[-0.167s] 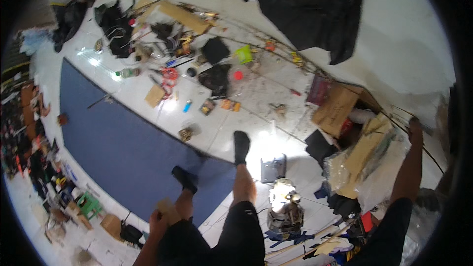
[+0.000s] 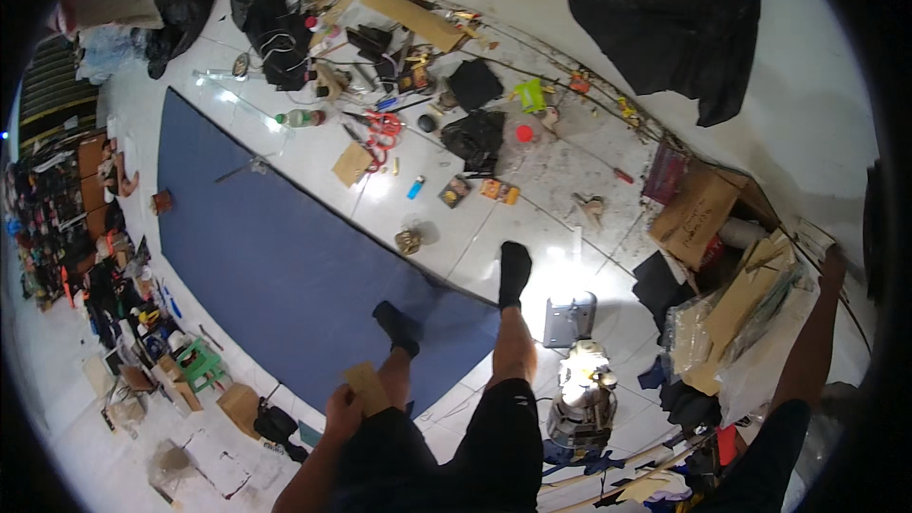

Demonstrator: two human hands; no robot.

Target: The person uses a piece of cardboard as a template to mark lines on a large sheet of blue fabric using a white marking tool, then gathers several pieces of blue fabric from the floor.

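Note:
At the lower middle, my left hand (image 2: 343, 415) is closed round the lower edge of a small tan piece of cardboard (image 2: 369, 389), held in front of my left thigh. Far off to the right, my right arm stretches out toward the wall. My right hand (image 2: 832, 272) is beside a pale, thin flat piece (image 2: 813, 239), behind an open cardboard box (image 2: 698, 217). Its fingers are small and dark, so their grip is unclear. Tan cardboard sheets (image 2: 741, 318) and clear plastic wrapping lie between that arm and the box.
A blue mat (image 2: 285, 266) spreads across the floor under my left foot. Beyond it lie red-handled scissors (image 2: 385, 130), a blue lighter (image 2: 416, 187), bottles and black cloth. A lit lamp-like device (image 2: 581, 399) stands right of my legs. A green stool (image 2: 200, 365) is at lower left.
The view has turned left, so the scene sits further right in the picture. The cardboard stays in my left hand, and my right hand remains by the pale flat piece.

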